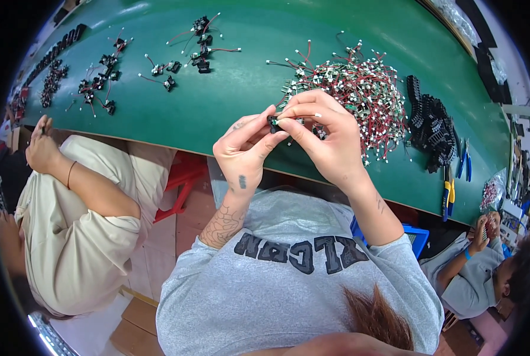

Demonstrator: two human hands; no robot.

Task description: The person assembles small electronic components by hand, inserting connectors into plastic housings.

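- Left hand (241,148) pinches the small black part (272,123), seemingly steadying it!
- Right hand (331,133) pinches it too, probably for control.
- Wired boards (363,89) heaped close, likely for reach.

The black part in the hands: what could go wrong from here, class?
The black part is small and pinched in the fingertips of the left hand and right hand, so it could slip.
Near the table's front edge, it might then drop off.
The pile of wired pieces looks tangled, so pulling one could snag others.
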